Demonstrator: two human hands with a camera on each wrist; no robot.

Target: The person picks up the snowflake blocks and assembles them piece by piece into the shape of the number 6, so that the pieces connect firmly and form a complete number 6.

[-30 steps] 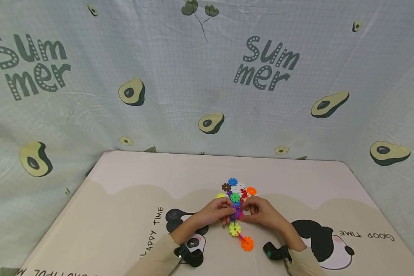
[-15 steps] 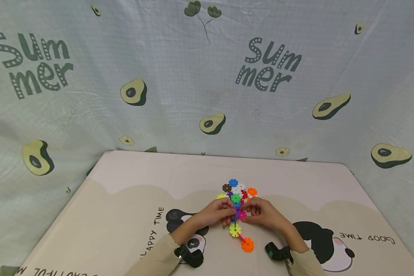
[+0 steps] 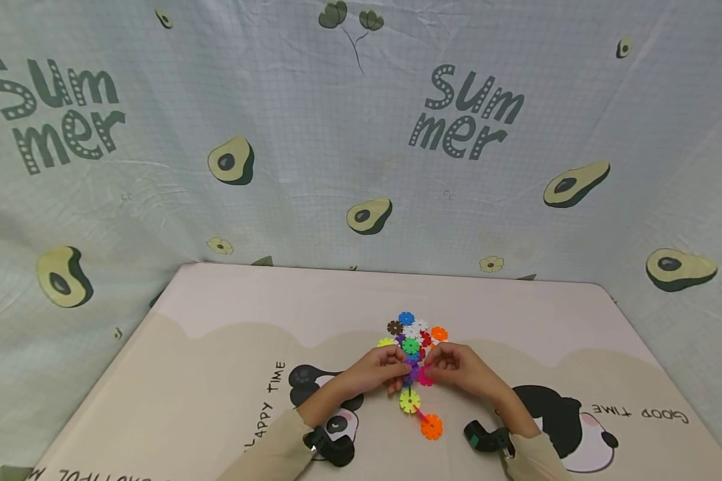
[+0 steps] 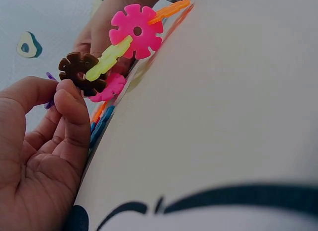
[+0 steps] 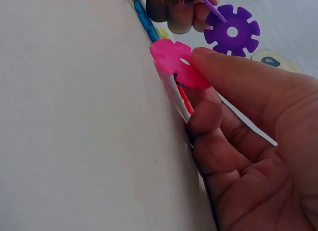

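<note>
Partway along, to judge by the joined pieces. Already linked through the notches: a chain of discs (image 4: 108,58), running from an orange disc (image 3: 431,426) nearest the wearer, through a linked pink disc (image 4: 130,23), a yellow disc (image 3: 410,401) and a brown disc (image 4: 74,67), to a purple disc (image 5: 243,31) at the far end. Found near the middle of the worktop (image 3: 265,294), between the two hands. Gripped around the brown and purple end by the left hand (image 3: 376,369), with thumb and finger brought together in a pinch; cannot tell exactly which disc under the fingertips. Pinched between thumb and finger of the right hand (image 3: 462,371): a held pink disc (image 5: 171,54), near the purple one and not visibly slotted into anything. Left to fit, probably: at least that one piece. Lying beyond both hands: a pile of discs (image 3: 412,330) in blue, brown, white, red, orange, green and yellow, overlapping and partly hidden by fingers. Impossible to tell from here how many joined and how many loose in that pile, or how much to count as remaining.
</note>
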